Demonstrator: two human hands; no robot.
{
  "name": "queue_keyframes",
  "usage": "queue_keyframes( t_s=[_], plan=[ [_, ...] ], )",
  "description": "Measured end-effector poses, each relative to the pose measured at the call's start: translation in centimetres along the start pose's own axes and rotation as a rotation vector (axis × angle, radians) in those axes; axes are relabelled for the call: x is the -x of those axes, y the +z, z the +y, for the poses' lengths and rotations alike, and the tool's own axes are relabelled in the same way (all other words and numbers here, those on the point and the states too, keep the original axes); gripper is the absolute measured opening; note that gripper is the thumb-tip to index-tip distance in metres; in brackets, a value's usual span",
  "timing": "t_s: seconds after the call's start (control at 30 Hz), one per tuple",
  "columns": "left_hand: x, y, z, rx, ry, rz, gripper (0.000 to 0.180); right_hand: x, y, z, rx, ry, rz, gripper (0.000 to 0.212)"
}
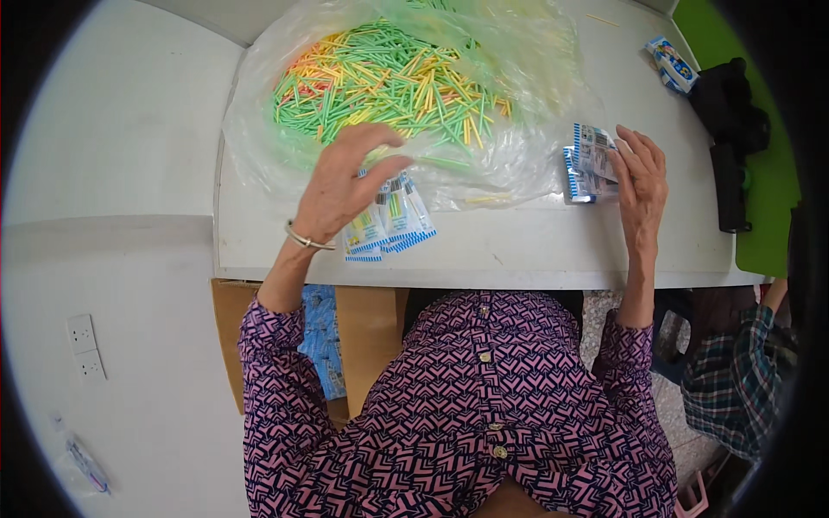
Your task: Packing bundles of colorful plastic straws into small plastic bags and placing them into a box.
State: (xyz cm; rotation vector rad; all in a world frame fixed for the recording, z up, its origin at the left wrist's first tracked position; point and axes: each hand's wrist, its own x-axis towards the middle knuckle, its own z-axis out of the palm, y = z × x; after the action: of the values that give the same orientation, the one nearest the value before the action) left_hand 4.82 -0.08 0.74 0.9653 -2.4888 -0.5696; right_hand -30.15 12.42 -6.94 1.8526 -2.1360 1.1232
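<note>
My left hand [350, 186] hovers over several small clear packets with blue-striped edges [393, 216], its thumb and forefinger apart and nothing between them. Yellow and green sticks show through some of these packets, which lie fanned near the table's front edge. On the right, my right hand [640, 180] has its fingers stretched out, with the thumb side against a small stack of similar blue-striped packets [590, 160]. Beyond both hands, a large clear plastic bag [540, 164] lies spread, full of short green, yellow and pink sticks [389, 82].
At the right stand black objects [732, 108] beside a green panel [773, 164], with a blue and white pack [672, 65] near them. A white wall [129, 147] borders the table's left side. Another person's checked sleeve [734, 375] shows at the lower right.
</note>
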Motion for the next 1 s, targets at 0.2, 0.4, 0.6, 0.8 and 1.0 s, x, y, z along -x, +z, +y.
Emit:
queue_keyframes(
  t_s=[0.2,0.4,0.6,0.8,1.0],
  plan=[
    [-3.8,5.4,5.0,0.457,0.028,0.043,0.032,-1.4,1.0,-7.5,-0.307,-0.157,0.047,0.025],
    [-3.9,5.3,4.8,0.529,-0.212,-0.131,0.02,-1.7,2.1,-8.9,-0.435,-0.13,-0.054,0.033],
    [-2.5,4.5,5.0,0.111,0.24,0.018,0.011,-2.0,1.9,-9.2,-0.379,-0.277,-0.126,0.037],
    [-2.1,4.3,5.4,-0.078,0.33,0.094,0.012,-1.2,2.3,-9.3,-0.518,-0.212,-0.342,0.019],
    [-2.3,3.9,4.8,-0.097,0.258,0.0,0.01,-1.1,2.9,-9.8,-0.584,-0.13,-0.331,0.009]
  ],
)
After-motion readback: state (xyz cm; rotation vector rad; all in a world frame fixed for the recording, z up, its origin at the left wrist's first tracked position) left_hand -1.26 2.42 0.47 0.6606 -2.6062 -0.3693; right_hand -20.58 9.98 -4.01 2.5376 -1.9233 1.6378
